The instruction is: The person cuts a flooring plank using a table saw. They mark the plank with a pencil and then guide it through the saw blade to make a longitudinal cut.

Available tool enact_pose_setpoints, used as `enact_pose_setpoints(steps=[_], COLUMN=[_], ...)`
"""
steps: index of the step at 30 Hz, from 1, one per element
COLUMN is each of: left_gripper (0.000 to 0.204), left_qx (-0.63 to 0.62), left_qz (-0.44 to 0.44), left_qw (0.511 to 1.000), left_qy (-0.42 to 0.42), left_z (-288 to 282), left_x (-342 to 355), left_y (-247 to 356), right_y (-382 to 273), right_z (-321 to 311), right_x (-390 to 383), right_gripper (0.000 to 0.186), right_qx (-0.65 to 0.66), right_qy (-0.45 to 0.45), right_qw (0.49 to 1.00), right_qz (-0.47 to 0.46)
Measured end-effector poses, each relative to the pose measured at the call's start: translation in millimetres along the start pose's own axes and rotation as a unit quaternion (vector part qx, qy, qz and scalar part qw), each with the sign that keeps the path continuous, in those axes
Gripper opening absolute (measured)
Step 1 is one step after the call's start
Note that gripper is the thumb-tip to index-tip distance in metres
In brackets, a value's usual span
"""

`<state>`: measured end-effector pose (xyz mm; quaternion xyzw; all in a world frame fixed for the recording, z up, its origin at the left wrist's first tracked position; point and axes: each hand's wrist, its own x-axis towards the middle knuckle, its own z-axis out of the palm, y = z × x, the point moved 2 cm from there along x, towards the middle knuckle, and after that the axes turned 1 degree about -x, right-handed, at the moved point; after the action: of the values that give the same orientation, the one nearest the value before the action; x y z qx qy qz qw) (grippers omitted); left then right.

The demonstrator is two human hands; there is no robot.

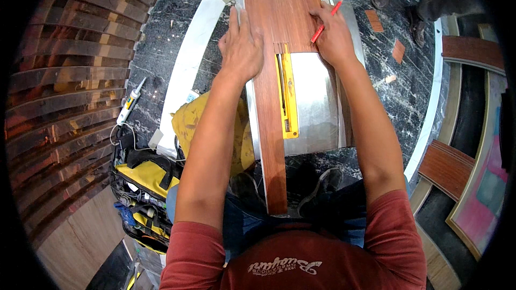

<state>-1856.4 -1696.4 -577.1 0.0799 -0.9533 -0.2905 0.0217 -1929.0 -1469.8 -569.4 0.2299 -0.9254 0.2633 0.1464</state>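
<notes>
A long reddish-brown wood-look plank point(279, 0) lies over a silver metal saw table point(317, 96). The plank has a wide cutout on its right, leaving a narrow strip toward me, with several short slits at the cutout's inner corner. A yellow slotted insert point(291, 96) shows in the table beside that strip. My left hand point(240, 45) rests at the plank's left edge, fingers stretched forward. At the right edge, my right hand point(334, 32) is closed around a red pencil point(326, 21) and touches the plank; its fingertips are partly hidden.
A yellow-and-black tool bag point(145, 177) and a caulking tube point(130, 102) lie at left, near stacked brown slatted panels point(70, 86). Brown offcuts point(374, 21) lie on the dark marbled floor. Another person's shoes point(416, 24) stand at far right, above more planks point(447, 166).
</notes>
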Motion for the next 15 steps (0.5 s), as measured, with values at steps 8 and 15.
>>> enact_pose_setpoints(steps=[8, 15], left_gripper=[0.067, 0.067], left_qx=[0.003, 0.001], left_qz=[-0.015, -0.014], left_qw=[1.0, 1.0], left_qy=[-0.022, -0.021], left_z=[0, 2], left_x=[-12, -18], left_y=[3, 2], right_y=[1, -2], right_z=[0, -4], right_x=[-11, -18], right_gripper=[0.043, 0.041], right_qx=[0.006, 0.003], right_qy=[-0.006, -0.008], right_qw=[1.0, 0.999], right_qz=[0.023, 0.031])
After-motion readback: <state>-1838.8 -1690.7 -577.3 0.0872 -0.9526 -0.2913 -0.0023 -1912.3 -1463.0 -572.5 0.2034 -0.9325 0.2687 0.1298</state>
